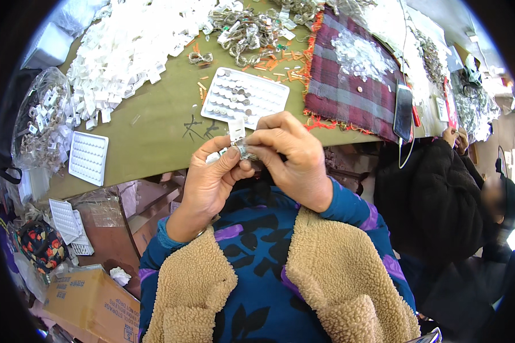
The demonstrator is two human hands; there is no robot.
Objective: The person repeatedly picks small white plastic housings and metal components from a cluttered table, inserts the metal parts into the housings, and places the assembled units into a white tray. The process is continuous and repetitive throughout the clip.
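Close together above the table's near edge, my two hands meet over one small work. My left hand is closed, with thumb and fingertips pinching a small white plastic piece that stands up between the hands. My right hand pinches at the base of that piece, where a shiny, greyish bit shows; its kind is too small to tell. Just beyond the hands lies a white tray with rows of round pockets, some holding small discs, a few of them dark.
A large heap of white pieces covers the far left. Tangled cords and orange strips lie at the back. A plaid cloth and a phone are right. Another white tray lies left. A co-worker sits right.
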